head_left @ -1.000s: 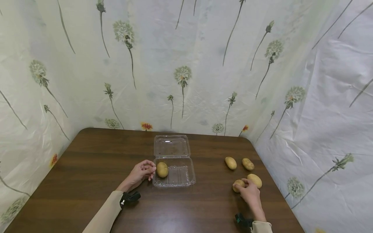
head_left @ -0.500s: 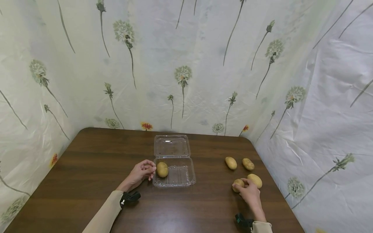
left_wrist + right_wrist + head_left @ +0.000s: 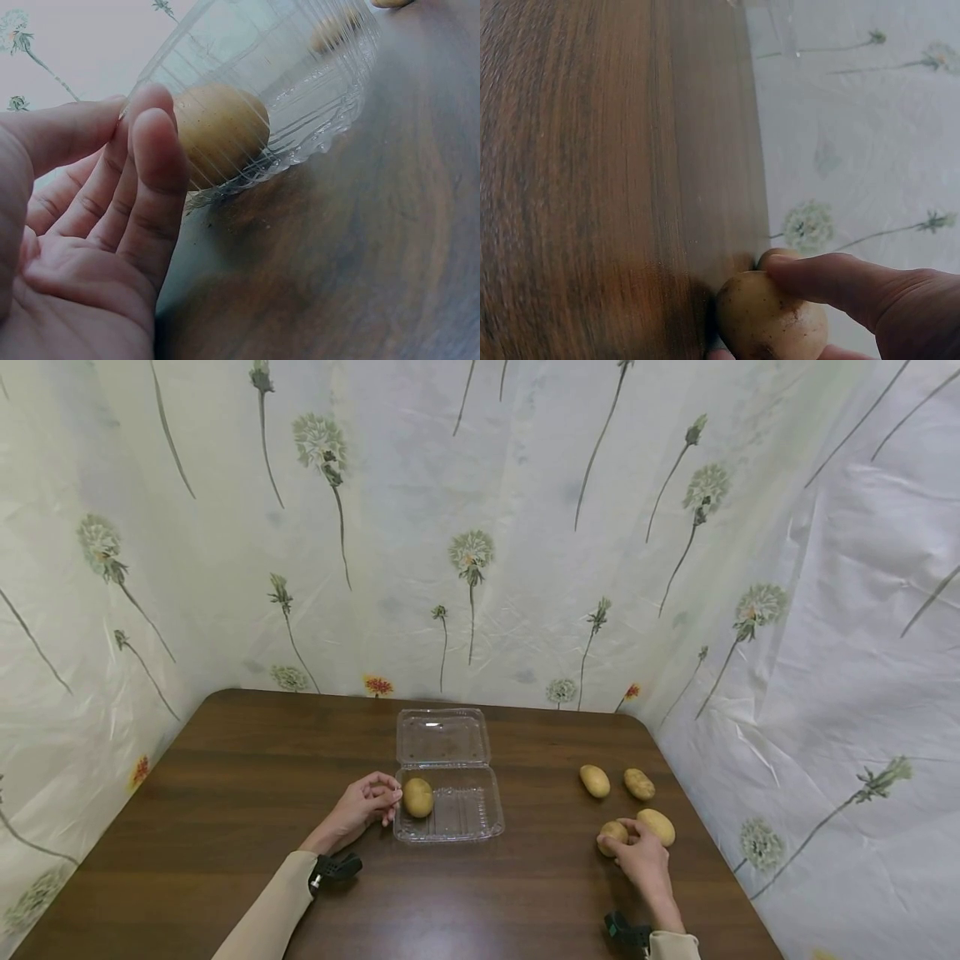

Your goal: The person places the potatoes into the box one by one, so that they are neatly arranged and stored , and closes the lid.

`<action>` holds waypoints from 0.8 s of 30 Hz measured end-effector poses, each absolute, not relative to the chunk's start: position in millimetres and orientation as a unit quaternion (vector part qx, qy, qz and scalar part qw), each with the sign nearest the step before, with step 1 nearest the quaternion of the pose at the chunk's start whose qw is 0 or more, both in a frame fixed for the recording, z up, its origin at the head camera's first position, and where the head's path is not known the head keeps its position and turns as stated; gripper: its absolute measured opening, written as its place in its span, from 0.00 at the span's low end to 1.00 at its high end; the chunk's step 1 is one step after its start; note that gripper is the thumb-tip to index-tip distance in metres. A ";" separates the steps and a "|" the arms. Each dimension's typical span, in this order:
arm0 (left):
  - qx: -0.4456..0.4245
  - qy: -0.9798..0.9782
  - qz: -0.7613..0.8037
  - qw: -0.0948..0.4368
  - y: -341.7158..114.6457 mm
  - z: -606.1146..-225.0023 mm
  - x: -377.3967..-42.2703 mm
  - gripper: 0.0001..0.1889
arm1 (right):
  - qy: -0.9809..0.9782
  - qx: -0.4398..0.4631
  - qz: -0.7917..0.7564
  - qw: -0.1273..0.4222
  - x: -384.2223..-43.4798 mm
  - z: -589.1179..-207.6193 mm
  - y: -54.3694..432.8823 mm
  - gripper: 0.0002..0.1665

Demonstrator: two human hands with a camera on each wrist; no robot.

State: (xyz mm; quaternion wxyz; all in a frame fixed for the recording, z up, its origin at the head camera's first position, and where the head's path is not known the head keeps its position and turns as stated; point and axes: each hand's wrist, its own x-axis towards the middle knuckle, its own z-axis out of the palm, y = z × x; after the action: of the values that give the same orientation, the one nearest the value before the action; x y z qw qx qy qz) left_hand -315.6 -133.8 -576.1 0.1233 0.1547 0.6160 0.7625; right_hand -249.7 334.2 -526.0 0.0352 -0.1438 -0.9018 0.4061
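Note:
A clear plastic clamshell container [image 3: 465,814] lies with its lid back on the table, one potato [image 3: 417,797] in the left part of its base. My left hand [image 3: 365,803] pinches the container's left rim between thumb and fingers; the left wrist view shows the potato through the wall just past the fingertips [image 3: 159,146]. Off to the right, my right hand [image 3: 641,856] grips another potato [image 3: 612,838], thumb on its near side. In the right wrist view this potato [image 3: 769,319] is spotted with brown, close to the tabletop.
Beside the right hand lies a yellow potato [image 3: 657,827]. Two more, a smooth potato [image 3: 595,781] and a rougher potato [image 3: 638,783], lie farther back. The brown wooden table [image 3: 300,743] ends at a flower-printed curtain [image 3: 405,610] behind and on both sides.

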 end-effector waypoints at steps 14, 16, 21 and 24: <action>0.153 0.617 0.763 0.119 -133.3 -576.4 -315.9 0.11 | -0.907 -0.147 0.393 0.037 -249.2 -522.9 334.2 0.35; 0.154 0.615 0.764 0.120 -133.4 -576.1 -315.9 0.11 | -0.907 -0.147 0.392 0.040 -249.2 -522.5 333.7 0.34; 0.154 0.612 0.766 0.124 -133.9 -576.3 -316.5 0.10 | -0.908 -0.146 0.389 0.046 -249.3 -521.8 332.5 0.34; 0.154 0.610 0.767 0.126 -134.1 -577.1 -316.9 0.10 | -0.912 -0.144 0.381 0.047 -249.0 -520.9 332.6 0.34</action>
State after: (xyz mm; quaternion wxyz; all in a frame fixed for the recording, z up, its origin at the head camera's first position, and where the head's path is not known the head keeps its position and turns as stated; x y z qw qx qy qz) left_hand -316.9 -134.1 -577.1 0.1262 0.1542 0.6104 0.7666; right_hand -249.0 332.6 -520.9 0.0472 -0.1440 -0.9121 0.3809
